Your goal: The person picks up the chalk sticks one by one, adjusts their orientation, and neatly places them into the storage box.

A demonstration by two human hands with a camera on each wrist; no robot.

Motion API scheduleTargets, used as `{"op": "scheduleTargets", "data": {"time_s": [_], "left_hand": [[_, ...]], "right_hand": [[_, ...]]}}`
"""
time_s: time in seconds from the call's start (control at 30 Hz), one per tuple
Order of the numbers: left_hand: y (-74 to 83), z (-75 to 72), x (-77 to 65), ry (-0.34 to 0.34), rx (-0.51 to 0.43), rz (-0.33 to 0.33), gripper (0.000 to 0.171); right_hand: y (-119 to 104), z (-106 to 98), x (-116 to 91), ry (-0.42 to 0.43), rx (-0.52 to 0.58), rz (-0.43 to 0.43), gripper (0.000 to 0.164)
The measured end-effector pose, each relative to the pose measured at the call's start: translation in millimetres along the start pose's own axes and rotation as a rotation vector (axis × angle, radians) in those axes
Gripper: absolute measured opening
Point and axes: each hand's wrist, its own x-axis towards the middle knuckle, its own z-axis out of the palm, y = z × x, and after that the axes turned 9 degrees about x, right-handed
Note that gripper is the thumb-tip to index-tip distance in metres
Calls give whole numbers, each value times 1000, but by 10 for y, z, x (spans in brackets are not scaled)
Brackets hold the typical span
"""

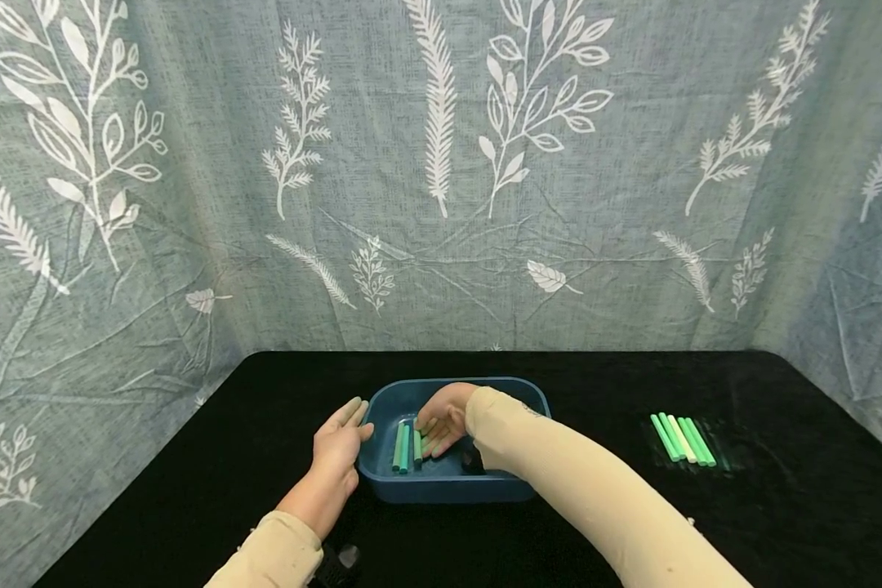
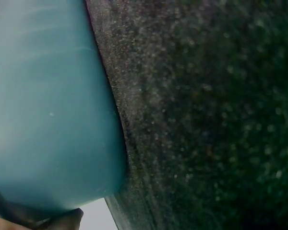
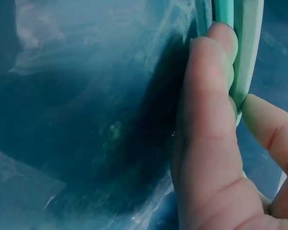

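Observation:
A blue plastic bin (image 1: 456,490) stands on the black table, with chalk sticks inside at its left end. My right hand (image 1: 444,429) reaches down into the bin and pinches a green chalk stick (image 3: 248,48) between thumb and fingertips. Left of it in the head view, a green chalk stick (image 1: 398,447) and a teal one (image 1: 405,451) lie side by side on the bin floor. My left hand (image 1: 336,447) is at the bin's left end, fingers extended and thumb at the rim. In the left wrist view the bin's outer wall (image 2: 53,124) fills the left side.
On the table's right side lies a row of several chalk sticks (image 1: 683,439), green with a pale yellow one among them. Faint dust marks surround them. A grey-green curtain (image 1: 397,269) with white leaf prints hangs behind the black tabletop (image 1: 595,400) and along both sides.

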Motion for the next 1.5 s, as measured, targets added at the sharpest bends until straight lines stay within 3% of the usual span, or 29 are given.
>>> {"op": "scheduleTargets", "data": {"time_s": [0.57,0.93,1.5], "left_hand": [[21,8,-5,-11,9,1,56],[14,21,20,-11,8,15,56],[16,18,24,-12,38,12,56]], "right_hand": [[-24,-59,-104,23,23,-24,40],[-123,-354,-474,55,105,-149,40],[-12,-862,-1075,45,112,-199,48]]}}
